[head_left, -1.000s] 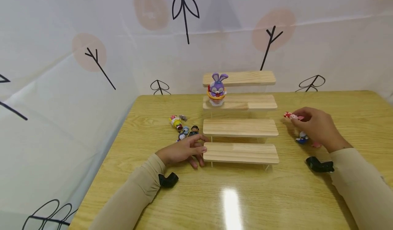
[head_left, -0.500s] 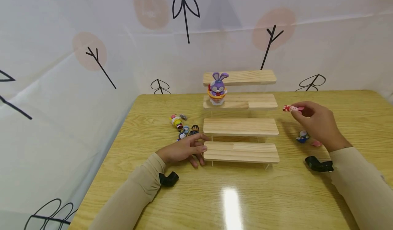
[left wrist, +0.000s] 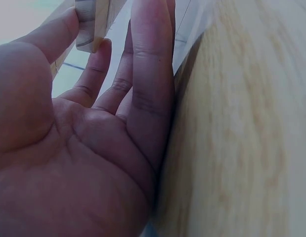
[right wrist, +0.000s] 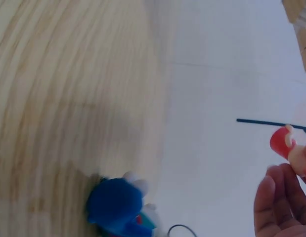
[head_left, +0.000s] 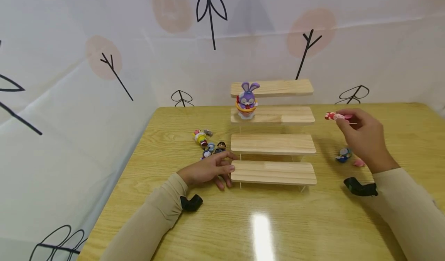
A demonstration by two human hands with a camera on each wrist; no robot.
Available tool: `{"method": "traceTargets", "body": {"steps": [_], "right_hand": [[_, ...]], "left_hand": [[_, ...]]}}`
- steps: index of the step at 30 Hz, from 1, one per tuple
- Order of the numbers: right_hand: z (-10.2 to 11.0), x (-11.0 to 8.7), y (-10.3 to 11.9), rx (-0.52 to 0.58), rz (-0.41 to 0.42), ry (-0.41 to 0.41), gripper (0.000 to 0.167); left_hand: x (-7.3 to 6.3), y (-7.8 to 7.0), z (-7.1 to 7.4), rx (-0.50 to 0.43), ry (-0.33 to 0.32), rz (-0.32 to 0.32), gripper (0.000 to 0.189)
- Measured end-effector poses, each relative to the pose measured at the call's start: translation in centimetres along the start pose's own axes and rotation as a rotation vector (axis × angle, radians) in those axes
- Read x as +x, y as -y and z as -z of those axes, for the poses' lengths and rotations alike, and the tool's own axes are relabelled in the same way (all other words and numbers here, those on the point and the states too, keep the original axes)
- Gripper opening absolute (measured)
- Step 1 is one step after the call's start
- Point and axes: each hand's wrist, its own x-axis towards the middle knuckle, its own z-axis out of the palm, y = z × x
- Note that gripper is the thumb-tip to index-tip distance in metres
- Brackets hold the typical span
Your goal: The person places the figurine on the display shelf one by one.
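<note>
My right hand point(head_left: 366, 139) pinches a small red, white and pink figurine point(head_left: 335, 116), held tilted sideways above the table to the right of the stepped wooden stand. In the right wrist view, the fingertips hold this figurine point(right wrist: 282, 141) by its pinkish body, with its red end sticking out. My left hand point(head_left: 205, 171) grips the left end of the lowest wooden shelf point(head_left: 274, 173) between thumb and fingers. The left wrist view shows that shelf's end point(left wrist: 88, 29) between them. A purple rabbit figurine in a cup point(head_left: 246, 99) stands at the left of the second shelf from the top.
Several small figurines point(head_left: 200, 138) lie left of the stand, close to my left hand. A blue figurine point(head_left: 343, 155) and a pink piece point(head_left: 359, 162) lie below my right hand. A patterned white cloth point(head_left: 257, 56) hangs behind the table point(head_left: 194, 234).
My right hand has lifted the red and pink figurine off the tabletop and moved it up, away from me, then slightly right. My left hand stays at the lowest shelf.
</note>
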Motion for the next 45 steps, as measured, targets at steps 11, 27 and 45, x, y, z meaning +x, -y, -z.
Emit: {"method": "traceTargets", "body": {"steps": [11,27,45], "right_hand": [[0.1,-0.3,2.4,0.166,0.041,-0.071,0.021],[-1.0,-0.2,7.3,0.2,0.251,-0.05,0.02],[-3.6,1.1,10.3,0.103,0.385,0.056,0.03]], "left_hand": [[0.0,0.0,0.1,0.002,-0.004,-0.001,0.042],[0.0,0.0,0.0,-0.004,0.002,-0.001,0.041],[0.2,0.3,0.3,0.007,0.005,-0.009,0.042]]}}
